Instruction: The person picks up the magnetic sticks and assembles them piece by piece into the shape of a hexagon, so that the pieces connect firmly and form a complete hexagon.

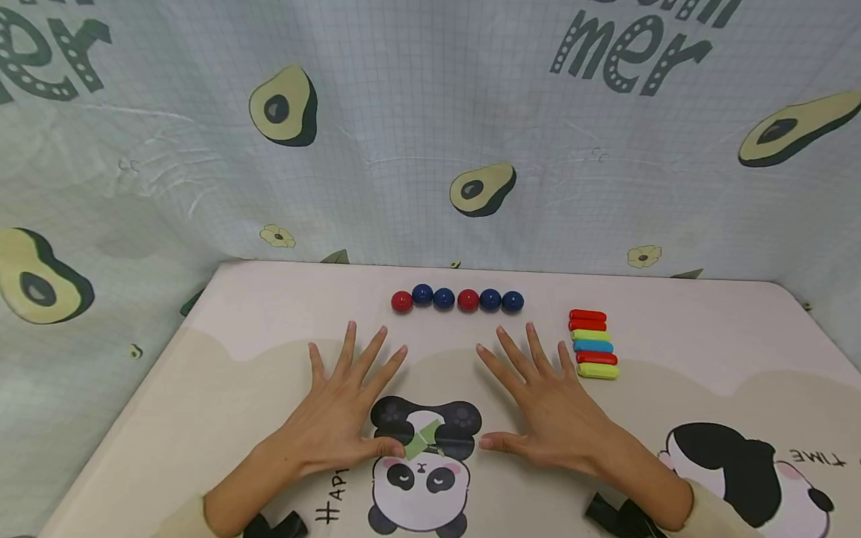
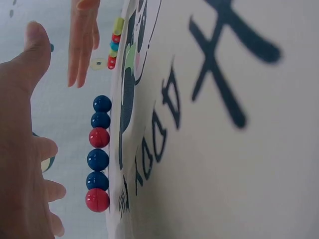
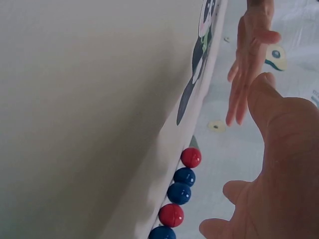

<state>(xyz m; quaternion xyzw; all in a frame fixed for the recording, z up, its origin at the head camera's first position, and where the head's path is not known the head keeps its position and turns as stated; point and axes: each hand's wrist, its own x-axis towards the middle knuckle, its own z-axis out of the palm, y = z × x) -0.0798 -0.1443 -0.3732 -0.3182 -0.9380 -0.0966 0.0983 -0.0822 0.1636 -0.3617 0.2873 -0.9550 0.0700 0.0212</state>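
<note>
Both hands are spread palm down over the table, holding nothing. The left hand (image 1: 346, 411) lies left of the printed panda, its fingers straight and fanned toward the far edge. On the right, the right hand (image 1: 551, 411) mirrors it, thumb pointing inward. Beyond the fingertips runs a row of small balls, among them a red ball (image 1: 401, 302) at the left end and a blue ball (image 1: 513, 302) at the right end. Close to the right little finger is a column of short clay-like sticks, with a blue stick (image 1: 593, 346) between yellow and red ones.
The table (image 1: 269, 388) has a printed cover with a panda (image 1: 420, 497) and a black-and-white animal (image 1: 733, 471). A hanging sheet (image 1: 390, 90) with avocado prints rises behind the far edge. Dark straps (image 1: 619, 515) sit at the wrists.
</note>
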